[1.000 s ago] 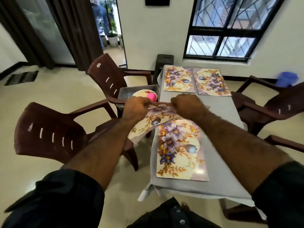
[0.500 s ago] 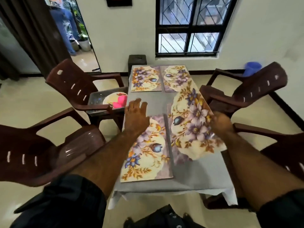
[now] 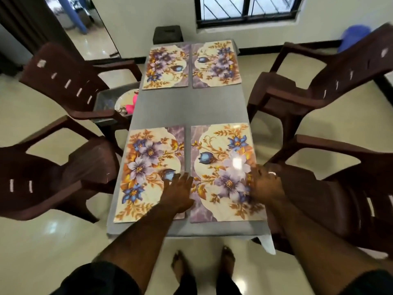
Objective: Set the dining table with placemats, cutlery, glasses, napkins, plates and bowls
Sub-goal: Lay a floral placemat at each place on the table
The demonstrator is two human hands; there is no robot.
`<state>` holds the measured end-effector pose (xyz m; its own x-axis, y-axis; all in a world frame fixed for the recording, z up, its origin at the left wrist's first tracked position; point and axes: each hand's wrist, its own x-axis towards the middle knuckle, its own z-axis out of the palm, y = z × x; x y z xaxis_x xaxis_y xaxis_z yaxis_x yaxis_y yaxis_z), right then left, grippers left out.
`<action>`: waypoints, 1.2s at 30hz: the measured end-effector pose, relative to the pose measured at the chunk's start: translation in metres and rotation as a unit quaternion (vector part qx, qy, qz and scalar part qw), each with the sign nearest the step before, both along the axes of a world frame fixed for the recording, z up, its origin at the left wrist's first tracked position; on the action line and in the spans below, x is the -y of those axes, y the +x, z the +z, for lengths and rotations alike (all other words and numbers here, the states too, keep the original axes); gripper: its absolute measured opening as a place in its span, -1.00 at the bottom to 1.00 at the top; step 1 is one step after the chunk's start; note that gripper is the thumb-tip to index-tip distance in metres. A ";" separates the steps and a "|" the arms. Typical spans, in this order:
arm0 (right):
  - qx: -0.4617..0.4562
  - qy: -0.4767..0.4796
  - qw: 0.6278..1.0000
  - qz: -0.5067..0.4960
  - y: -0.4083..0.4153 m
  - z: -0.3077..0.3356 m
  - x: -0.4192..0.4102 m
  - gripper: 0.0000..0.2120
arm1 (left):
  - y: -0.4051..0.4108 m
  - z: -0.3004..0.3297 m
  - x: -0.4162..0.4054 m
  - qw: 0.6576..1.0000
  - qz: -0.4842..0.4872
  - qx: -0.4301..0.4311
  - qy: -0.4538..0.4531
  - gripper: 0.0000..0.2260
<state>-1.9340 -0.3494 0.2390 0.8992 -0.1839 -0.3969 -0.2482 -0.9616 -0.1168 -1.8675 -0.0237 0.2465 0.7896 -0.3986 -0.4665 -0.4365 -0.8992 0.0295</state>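
Squaring the fourth mat (image 3: 225,173) looks to be the step in hand; it lies flat on the near right of the table (image 3: 187,107), just beside the near left mat (image 3: 148,173) with a thin strip of grey cloth between them; two more mats (image 3: 191,64) sit side by side at the far end. The left hand (image 3: 178,192) rests flat across the gap between the near pair, fingers straight and spread, pinching nothing; the right hand (image 3: 266,184) sits at the fourth mat's outer edge, blurred, so whether its fingers press the edge or curl under it I cannot tell. To do this well, I judge, keep the left palm light so the left mat is not dragged along; nudge from the right edge until the inner sides run parallel and the near ends line up; the right edge lies close to the table's side, so avoid pushing it outward into an overhang; smooth the glossy surface flat before letting go. A tray (image 3: 112,103) with a plate (image 3: 125,99) and something pink (image 3: 130,105) waits on the far left chair (image 3: 70,81), likely the next source; no cutlery, glasses, napkins or bowls are on the table yet.
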 end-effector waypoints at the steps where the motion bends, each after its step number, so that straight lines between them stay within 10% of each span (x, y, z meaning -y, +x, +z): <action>1: -0.019 -0.032 0.998 0.056 0.001 -0.007 0.005 -0.11 | 0.005 -0.011 0.006 1.000 -0.016 -0.019 0.013 -0.11; 13: 0.006 -0.063 0.990 0.128 0.103 -0.032 0.039 -0.11 | 0.107 -0.035 0.034 0.996 -0.058 -0.018 0.062 -0.01; 36: -0.054 -0.006 0.990 0.131 -0.013 -0.033 0.025 0.09 | -0.005 -0.022 0.009 0.991 -0.075 -0.027 0.107 0.07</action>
